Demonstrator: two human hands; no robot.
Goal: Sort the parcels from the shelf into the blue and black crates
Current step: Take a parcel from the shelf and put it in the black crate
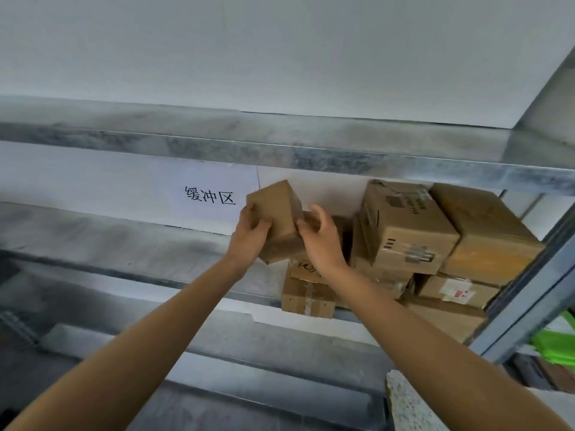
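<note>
Both our hands are up at the grey galvanised metal shelf (130,244). Between them is one small plain brown cardboard parcel (275,209), just right of the white paper sign with black characters (211,194). Our left hand (250,233) curls its fingers round the parcel's near left corner, and our right hand (320,241) grips the opposite side. We reckon it takes two hands because the box is tilted on a corner and could slip from a single palm. It looks lifted off the pile rather than lying flat, though our hands hide whatever is underneath it.

Further right of the sign, the heap of larger taped brown cardboard boxes (407,234) leans at odd angles. Taking this parcel from the sign-side edge seems the safe choice, since nothing appears to rest on it. Neither the blue nor the black crate is in view, so we judge this parcel is only at the picking stage, with its crate not yet chosen.
</note>
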